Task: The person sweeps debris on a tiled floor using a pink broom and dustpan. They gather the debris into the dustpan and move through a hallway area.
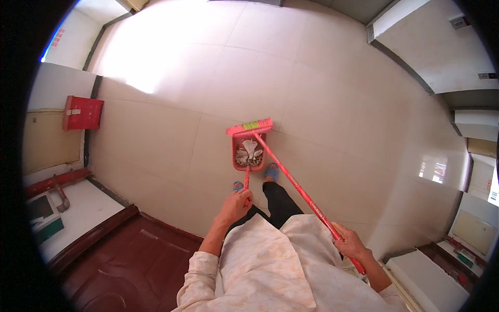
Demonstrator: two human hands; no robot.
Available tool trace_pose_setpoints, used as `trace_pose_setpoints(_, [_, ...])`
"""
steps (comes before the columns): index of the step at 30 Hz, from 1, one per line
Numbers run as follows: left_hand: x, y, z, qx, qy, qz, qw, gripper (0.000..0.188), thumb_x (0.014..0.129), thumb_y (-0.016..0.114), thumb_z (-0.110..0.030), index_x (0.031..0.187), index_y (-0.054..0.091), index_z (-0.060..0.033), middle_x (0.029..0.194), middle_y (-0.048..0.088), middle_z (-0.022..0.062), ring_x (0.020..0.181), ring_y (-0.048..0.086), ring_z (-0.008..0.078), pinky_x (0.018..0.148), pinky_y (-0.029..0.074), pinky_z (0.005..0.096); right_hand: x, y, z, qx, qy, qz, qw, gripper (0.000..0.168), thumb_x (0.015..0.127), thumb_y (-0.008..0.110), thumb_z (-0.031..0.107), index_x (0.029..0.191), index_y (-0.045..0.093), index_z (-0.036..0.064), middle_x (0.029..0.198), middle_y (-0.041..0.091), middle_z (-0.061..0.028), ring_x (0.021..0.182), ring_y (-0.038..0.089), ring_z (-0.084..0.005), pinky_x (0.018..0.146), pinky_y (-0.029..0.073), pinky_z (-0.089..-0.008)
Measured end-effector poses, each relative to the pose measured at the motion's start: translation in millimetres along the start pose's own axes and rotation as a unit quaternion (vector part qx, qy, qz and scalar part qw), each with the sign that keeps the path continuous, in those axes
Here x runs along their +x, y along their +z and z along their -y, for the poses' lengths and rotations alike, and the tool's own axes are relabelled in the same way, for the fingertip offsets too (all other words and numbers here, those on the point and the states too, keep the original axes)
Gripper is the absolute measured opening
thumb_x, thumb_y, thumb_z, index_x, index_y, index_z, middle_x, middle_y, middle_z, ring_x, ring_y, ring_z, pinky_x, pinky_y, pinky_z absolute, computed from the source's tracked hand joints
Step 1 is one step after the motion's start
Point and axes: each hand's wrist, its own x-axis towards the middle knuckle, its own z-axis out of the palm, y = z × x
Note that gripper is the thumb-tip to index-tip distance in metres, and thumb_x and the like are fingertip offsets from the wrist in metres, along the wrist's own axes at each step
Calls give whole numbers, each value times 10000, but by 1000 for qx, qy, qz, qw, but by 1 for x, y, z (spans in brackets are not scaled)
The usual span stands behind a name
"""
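My left hand (236, 204) is closed around the short handle of a red dustpan (235, 152) that lies before my feet. Inside the pan are crumpled white paper (250, 147) and dark, fine debris. A red stick broom (293, 181) slants across from the lower right, and my right hand (351, 241) grips it near the top end of its handle. The broom head (249, 126), with pink and yellow-green bristles, rests across the pan's far edge. Part of the pan's front lip is hidden under it.
Pale floor tiles (335, 105) spread ahead. A red box (83, 113) stands by the left wall. At lower left is a dark red panelled door (136, 265). My blue slippers (272, 172) are right by the dustpan. Walls with dark skirting run along both sides.
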Motion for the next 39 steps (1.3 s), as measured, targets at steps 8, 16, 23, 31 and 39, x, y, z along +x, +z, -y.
trace_pose_setpoints(8, [0,-44,-25,-115,-87,61,988,257,772,752,-202,945,607,-78,954,590,95,814,589,251,724,489,345,124,-29,32,-2,-93,-121,988,618,757,521,78,1367,434,114,937,609,-253,853,618,-407,757,485,-439])
trace_pose_setpoints(16, [5,-23,-28,-109,18,67,992,169,743,710,-157,730,622,-14,786,620,124,754,630,293,657,502,370,178,-37,116,46,1,-101,994,527,827,502,110,1345,403,78,880,609,-268,817,618,-434,722,492,-499])
trace_pose_setpoints(23, [41,-51,-24,-117,36,168,978,295,756,732,-313,734,639,-34,781,622,132,745,630,321,663,506,407,96,0,58,-117,-20,-96,988,687,777,515,69,1440,338,104,944,631,-255,766,614,-377,740,505,-434])
trace_pose_setpoints(31, [41,-71,16,-167,59,304,936,309,808,704,-335,813,631,-34,808,643,148,780,634,334,673,507,407,-33,-9,223,-58,235,44,969,660,770,534,93,1412,386,66,1023,643,-230,816,665,-263,759,525,-375])
trace_pose_setpoints(39, [91,-95,39,5,87,106,991,419,759,717,-263,1104,544,-99,1185,530,175,993,581,381,784,502,464,36,0,237,-74,22,-27,997,632,791,529,74,1409,399,89,1040,606,-178,827,620,-210,719,487,-324])
